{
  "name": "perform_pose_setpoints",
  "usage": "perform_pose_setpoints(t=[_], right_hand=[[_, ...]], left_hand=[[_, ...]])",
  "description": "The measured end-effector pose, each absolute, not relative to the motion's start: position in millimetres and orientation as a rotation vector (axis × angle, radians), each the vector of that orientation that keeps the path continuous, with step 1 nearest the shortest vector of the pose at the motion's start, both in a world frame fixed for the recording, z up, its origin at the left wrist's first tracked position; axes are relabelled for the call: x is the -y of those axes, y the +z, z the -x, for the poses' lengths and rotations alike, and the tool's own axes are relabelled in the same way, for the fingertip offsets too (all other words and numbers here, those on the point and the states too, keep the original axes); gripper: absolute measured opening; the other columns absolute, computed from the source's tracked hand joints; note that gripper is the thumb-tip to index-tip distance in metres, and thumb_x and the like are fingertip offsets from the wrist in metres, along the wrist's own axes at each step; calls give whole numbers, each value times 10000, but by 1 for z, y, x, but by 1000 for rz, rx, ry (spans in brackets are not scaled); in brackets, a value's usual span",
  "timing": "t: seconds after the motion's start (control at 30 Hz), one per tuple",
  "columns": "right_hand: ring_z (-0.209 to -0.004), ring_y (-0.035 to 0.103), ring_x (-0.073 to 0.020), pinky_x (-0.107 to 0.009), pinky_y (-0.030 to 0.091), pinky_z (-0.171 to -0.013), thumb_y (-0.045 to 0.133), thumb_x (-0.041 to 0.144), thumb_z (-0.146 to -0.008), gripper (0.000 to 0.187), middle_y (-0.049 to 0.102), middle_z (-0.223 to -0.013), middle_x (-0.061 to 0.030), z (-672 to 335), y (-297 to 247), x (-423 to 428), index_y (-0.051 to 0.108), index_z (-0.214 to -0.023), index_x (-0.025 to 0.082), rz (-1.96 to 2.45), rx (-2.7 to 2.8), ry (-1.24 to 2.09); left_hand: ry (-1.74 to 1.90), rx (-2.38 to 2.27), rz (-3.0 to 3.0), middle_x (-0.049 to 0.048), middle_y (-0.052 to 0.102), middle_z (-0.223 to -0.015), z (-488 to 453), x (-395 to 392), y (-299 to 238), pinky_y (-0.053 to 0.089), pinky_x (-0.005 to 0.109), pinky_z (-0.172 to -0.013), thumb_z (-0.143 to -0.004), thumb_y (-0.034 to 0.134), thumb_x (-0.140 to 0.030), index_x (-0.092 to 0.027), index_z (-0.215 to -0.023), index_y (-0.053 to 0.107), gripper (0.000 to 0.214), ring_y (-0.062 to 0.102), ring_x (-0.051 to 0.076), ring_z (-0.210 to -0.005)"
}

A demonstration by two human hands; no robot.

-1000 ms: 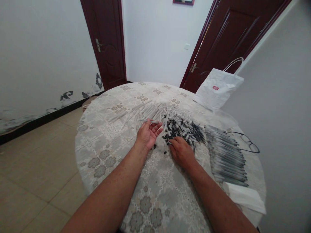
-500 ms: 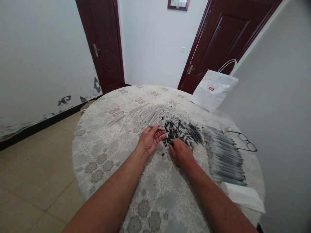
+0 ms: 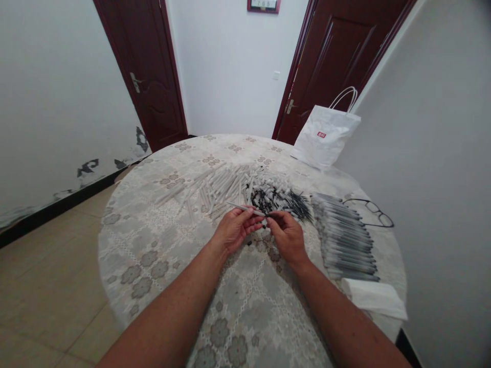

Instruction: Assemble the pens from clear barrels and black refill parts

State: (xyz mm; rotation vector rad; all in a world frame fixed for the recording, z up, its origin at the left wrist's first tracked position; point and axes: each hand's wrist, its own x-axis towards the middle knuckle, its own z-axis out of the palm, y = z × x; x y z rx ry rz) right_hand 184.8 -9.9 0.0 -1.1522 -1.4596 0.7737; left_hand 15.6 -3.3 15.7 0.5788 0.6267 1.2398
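My left hand (image 3: 238, 227) pinches a thin white pen barrel (image 3: 241, 206), which slants across the fingers with its tip pointing left. At the barrel's right end, my right hand (image 3: 287, 237) has thumb and forefinger closed on a small black pen plug (image 3: 267, 215), partly hidden by the fingertips. Just beyond the hands lie a heap of white pen barrels (image 3: 224, 184), a pile of small white and black pen parts (image 3: 274, 189) and a bunch of dark refills (image 3: 300, 204). One loose black piece (image 3: 249, 244) rests on the cloth near my left hand.
A row of assembled-looking pens (image 3: 345, 237) covers the right side of the round table (image 3: 153, 306). Beside it are black-framed glasses (image 3: 378, 214) and a folded white paper (image 3: 374, 298). At the back right stands a white paper bag (image 3: 326, 135).
My right hand has lifted from the black parts and come up to the barrel's right end with a black plug. The view has shifted slightly right.
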Motion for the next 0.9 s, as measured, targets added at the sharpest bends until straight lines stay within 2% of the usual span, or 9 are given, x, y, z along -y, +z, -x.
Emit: perform_pose_setpoints(t=[0.47,0.9], right_hand=[[-727,625,-164,-279,487,-651,678,381,-810,233,697,-852,-26,-182,1,9,650,-956,201,1122,1396,863],[-784,640,-175,-300,504,-736,671,380,-814,221,700,-860,-24,-183,1,9,652,-951,207,1110,1432,800]], left_hand=[[1235,-604,-597,113,736,-960,-15,4,15,602,331,-766,-836,711,-195,-128,-992,637,185,732,213,-867],[1236,-626,-603,116,735,-954,-15,3,14,605,335,-773,-827,723,-191,-132,-990,641,192,734,218,-870]])
